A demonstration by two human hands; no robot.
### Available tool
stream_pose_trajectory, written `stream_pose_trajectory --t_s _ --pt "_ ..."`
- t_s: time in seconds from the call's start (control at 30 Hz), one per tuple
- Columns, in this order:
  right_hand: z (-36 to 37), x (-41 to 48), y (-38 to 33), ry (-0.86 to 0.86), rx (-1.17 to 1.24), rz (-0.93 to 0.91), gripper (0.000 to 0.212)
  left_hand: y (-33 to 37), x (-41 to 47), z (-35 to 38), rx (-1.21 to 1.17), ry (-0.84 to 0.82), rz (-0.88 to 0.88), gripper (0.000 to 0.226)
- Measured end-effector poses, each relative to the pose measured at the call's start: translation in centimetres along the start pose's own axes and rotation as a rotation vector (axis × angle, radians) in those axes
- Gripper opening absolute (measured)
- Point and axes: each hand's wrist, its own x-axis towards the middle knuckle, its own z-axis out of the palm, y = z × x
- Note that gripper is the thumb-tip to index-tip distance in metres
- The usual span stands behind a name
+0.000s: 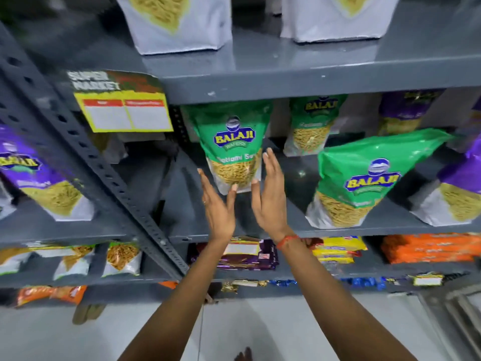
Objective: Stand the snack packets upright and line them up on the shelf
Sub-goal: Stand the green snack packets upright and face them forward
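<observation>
Forearms nearest us, reaching up to shelf point(260, 231). Our fingers point(269, 162) straight and spread, palms facing, gripping nothing. Left hand point(217, 204) touches lower edge of green packet point(231, 144) at thumb; right hand point(270, 191) just beside its 3 o'clock edge. Packet stands upright at shelf's 9 o'clock end. We judge this one done. Left to do: second green packet point(364, 178) at 3 o'clock leans askew; purple packet point(460, 188) beyond tilts too. Packets glossy, crinkly, see-through window showing yellow sev.
</observation>
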Motion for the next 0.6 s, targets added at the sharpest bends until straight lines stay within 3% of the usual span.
stream_pose_trajectory --t_s 0.07,0.2,0.33,0.53,0.6 --pt "2.2 0.5 1.1 -0.049 0.004 0.195 0.059 -2.2 2.1 -0.8 -0.014 -0.074 -0.067 0.082" --pt "3.9 2.0 3.0 -0.158 0.233 0.629 0.072 -5.3 5.8 -1.1 -0.127 -0.324 -0.253 0.078" --pt "3.9 1.5 4.7 -0.282 0.188 0.598 0.058 -6.5 6.7 -1.4 -0.134 -0.439 -0.284 0.043" --pt "2.0 -2.5 4.7 -0.272 0.182 0.521 0.036 -7.6 2.4 -4.0 -0.15 -0.496 -0.281 0.056" --pt "1.3 -4.1 3.9 -0.269 0.19 0.516 0.037 -8.0 0.6 -5.2 -0.134 -0.474 -0.278 0.067"
